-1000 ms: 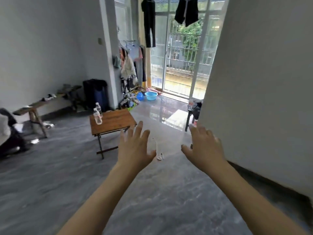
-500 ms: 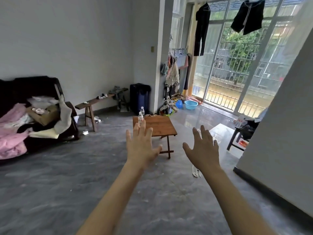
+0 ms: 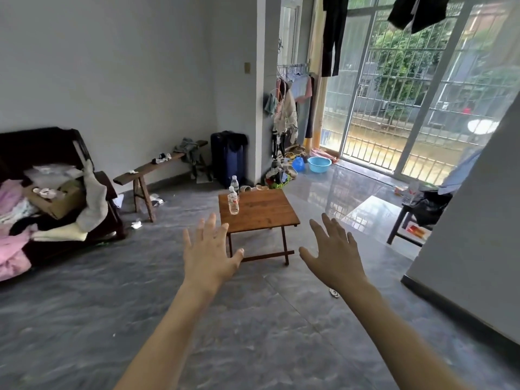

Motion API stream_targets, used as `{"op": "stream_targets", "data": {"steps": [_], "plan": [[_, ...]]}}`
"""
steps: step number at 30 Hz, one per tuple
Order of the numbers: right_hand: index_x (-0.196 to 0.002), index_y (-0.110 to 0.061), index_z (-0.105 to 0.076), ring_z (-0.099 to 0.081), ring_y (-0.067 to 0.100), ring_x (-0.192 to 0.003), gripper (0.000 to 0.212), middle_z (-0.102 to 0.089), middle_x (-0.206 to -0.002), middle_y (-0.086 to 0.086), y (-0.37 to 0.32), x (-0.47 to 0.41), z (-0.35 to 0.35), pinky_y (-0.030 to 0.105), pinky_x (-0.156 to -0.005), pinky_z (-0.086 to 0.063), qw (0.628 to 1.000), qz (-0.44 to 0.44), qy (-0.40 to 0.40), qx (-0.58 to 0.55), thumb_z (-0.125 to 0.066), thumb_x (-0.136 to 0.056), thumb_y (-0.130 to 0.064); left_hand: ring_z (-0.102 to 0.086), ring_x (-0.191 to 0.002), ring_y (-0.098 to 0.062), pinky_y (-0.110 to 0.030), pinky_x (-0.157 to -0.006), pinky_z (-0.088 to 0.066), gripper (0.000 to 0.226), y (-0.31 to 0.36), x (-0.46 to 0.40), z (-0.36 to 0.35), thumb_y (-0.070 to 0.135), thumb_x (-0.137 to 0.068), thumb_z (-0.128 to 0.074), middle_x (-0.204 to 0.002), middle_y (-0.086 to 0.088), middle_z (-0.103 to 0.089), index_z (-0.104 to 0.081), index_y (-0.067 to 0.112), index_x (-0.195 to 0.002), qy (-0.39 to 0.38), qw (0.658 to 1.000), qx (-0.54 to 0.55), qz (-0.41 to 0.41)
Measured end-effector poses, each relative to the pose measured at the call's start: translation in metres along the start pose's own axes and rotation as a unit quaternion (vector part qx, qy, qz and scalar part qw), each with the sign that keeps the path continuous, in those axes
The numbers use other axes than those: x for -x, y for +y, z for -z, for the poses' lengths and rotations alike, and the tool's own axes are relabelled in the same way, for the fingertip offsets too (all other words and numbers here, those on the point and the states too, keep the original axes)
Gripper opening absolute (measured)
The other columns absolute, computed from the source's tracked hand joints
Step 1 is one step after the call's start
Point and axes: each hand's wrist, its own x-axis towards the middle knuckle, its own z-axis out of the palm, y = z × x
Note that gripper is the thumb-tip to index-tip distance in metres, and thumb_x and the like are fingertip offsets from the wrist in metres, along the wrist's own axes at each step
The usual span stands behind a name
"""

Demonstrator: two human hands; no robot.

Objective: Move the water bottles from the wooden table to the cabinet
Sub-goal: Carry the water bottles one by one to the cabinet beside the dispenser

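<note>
A small wooden folding table (image 3: 264, 213) stands on the grey floor in mid-room. Two clear plastic water bottles stand upright at its far left corner: a nearer bottle (image 3: 233, 202) and a farther bottle (image 3: 235, 184) right behind it. My left hand (image 3: 209, 256) is stretched out in front of the table's near left corner, fingers spread, holding nothing. My right hand (image 3: 332, 254) reaches out to the right of the table, also spread and empty. Both hands are well short of the bottles. No cabinet is in view.
A dark sofa (image 3: 42, 198) piled with clothes and a box sits at left. A wooden bench (image 3: 152, 171) and a dark suitcase (image 3: 228, 159) stand by the far wall. A blue basin (image 3: 319, 164) lies near the barred glass doors. A white wall (image 3: 472, 235) juts in at right, with a black stool (image 3: 408, 220) beside it.
The view has swung left and moved closer to the table, bringing the sofa into sight. Both hands stay spread and empty, stretched out in front of me.
</note>
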Motion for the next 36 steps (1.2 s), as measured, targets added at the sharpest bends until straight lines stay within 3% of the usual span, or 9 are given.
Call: {"op": "stream_targets", "data": {"steps": [14, 21, 36], "plan": [[-0.154, -0.029, -0.024, -0.023, 0.026, -0.149, 0.074, -0.02, -0.165, 0.002, 0.083, -0.224, -0.024, 0.051, -0.119, -0.019, 0.996, 0.073, -0.056, 0.023, -0.047, -0.091, -0.059, -0.011, -0.158, -0.026, -0.054, -0.125, -0.009, 0.071, 0.046, -0.184, -0.05, 0.059, -0.097, -0.048, -0.171, -0.004, -0.014, -0.028, 0.028, -0.157, -0.011, 0.998, -0.023, 0.058], [-0.153, -0.029, -0.026, -0.026, 0.025, -0.147, 0.07, -0.023, -0.163, 0.002, 0.074, -0.302, -0.049, 0.052, -0.119, -0.02, 0.989, 0.125, -0.079, 0.011, -0.046, -0.092, -0.056, -0.005, -0.158, -0.028, -0.051, -0.127, -0.007, 0.077, 0.044, -0.245, -0.062, 0.055, -0.097, -0.053, -0.172, -0.005, -0.005, -0.017, 0.029, -0.16, -0.04, 0.995, -0.04, 0.082], [-0.154, -0.029, -0.027, -0.027, 0.023, -0.147, 0.069, -0.022, -0.164, 0.0, 0.021, -0.491, -0.125, 0.049, -0.118, -0.023, 0.98, 0.144, -0.14, 0.001, -0.047, -0.092, -0.052, -0.006, -0.158, -0.028, -0.054, -0.126, -0.006, 0.074, 0.0, -0.429, -0.116, 0.056, -0.098, -0.049, -0.172, -0.005, -0.005, -0.017, 0.03, -0.16, -0.068, 0.991, -0.029, 0.11]]}}
